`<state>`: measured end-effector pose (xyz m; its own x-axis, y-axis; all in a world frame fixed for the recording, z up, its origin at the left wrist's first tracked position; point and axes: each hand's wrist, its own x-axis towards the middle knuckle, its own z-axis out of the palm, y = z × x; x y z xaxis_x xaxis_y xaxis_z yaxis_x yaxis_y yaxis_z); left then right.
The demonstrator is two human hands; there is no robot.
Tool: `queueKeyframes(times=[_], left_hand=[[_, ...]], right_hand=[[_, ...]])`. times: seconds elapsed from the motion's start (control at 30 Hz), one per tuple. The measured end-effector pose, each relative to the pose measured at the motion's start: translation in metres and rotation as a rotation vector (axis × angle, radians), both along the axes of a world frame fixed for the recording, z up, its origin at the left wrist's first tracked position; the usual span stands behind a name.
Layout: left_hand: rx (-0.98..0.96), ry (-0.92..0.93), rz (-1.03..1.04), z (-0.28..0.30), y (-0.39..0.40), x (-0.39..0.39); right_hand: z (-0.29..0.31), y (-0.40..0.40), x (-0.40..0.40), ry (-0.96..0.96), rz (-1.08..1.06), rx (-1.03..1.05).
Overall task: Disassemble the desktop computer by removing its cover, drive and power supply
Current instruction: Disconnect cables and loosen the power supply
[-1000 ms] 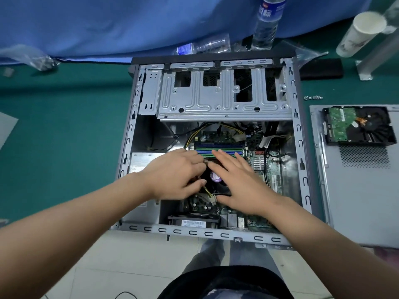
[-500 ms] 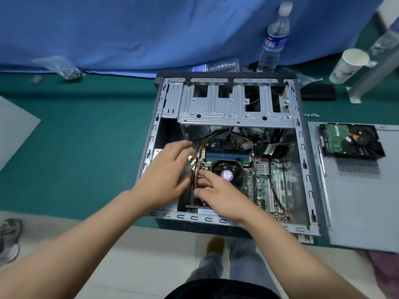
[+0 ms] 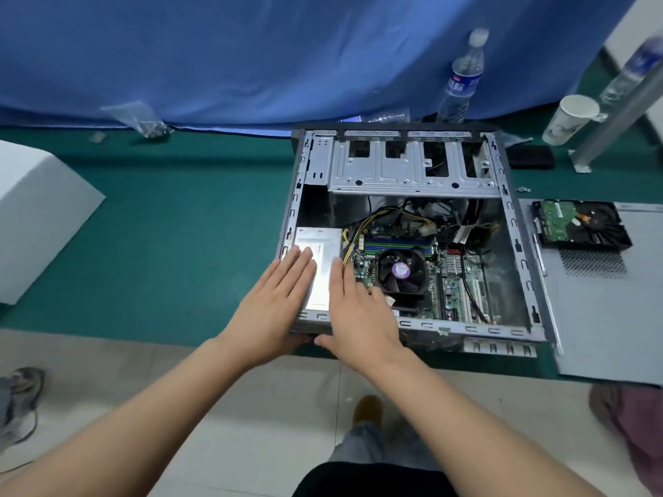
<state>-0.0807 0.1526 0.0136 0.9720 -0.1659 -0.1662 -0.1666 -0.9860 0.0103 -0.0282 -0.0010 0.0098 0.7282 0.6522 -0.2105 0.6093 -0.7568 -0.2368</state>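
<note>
Left hand (image 3: 278, 304) and right hand (image 3: 355, 310), both flat-fingered and gripping nothing, rest on the power supply (image 3: 320, 261) in the case's (image 3: 509, 224) near-left corner; we judge its yellow cables (image 3: 353, 233) need freeing before we lift it.

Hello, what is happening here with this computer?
A person is taking apart a desktop computer case lying open on a green table. Both hands, left hand and right hand, lie flat with straight fingers on the silver power supply, which sits in the case's near left corner. The side cover lies to the right, with the removed hard drive resting on it.
</note>
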Motion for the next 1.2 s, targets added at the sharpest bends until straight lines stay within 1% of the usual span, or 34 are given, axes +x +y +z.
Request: queueKeyframes(times=[0.1,0.23,0.33,0.47,0.53,0.67,0.8,0.9,0.97,1.03,1.13,1.2], left_hand=[[-0.026,-0.057,0.054,0.001,-0.009,0.0],[-0.012,-0.062,0.075,-0.001,-0.012,0.0],[0.014,-0.076,0.072,-0.003,-0.013,-0.002],[-0.01,-0.095,0.085,-0.004,-0.012,-0.003],[-0.01,-0.136,0.084,-0.008,-0.013,-0.002],[-0.058,-0.292,0.117,-0.016,-0.015,0.001],[-0.049,-0.329,0.115,-0.02,-0.015,0.001],[-0.074,-0.252,0.123,-0.016,-0.012,0.0],[-0.109,-0.168,0.108,-0.014,-0.008,-0.001],[-0.13,-0.113,0.073,-0.01,-0.002,-0.002],[-0.296,-0.012,0.122,0.005,0.009,0.002],[-0.383,0.016,0.169,0.015,0.015,0.008]], right_hand=[[-0.008,0.002,-0.004,-0.112,-0.019,-0.03],[-0.015,0.003,-0.005,-0.203,-0.006,-0.035],[-0.017,0.002,-0.006,-0.242,0.015,-0.078],[-0.017,0.004,-0.005,-0.279,0.017,-0.134],[-0.02,0.004,-0.006,-0.315,0.022,-0.162],[-0.018,0.005,-0.006,-0.384,-0.027,-0.183],[-0.024,0.006,-0.004,-0.286,-0.009,-0.063],[-0.018,0.002,-0.001,-0.237,-0.026,0.03],[-0.012,-0.004,0.004,-0.111,-0.052,0.142],[-0.007,-0.01,0.017,0.074,-0.104,0.239],[-0.002,-0.014,0.034,0.363,-0.216,0.38],[-0.001,-0.012,0.038,0.439,-0.226,0.407]])
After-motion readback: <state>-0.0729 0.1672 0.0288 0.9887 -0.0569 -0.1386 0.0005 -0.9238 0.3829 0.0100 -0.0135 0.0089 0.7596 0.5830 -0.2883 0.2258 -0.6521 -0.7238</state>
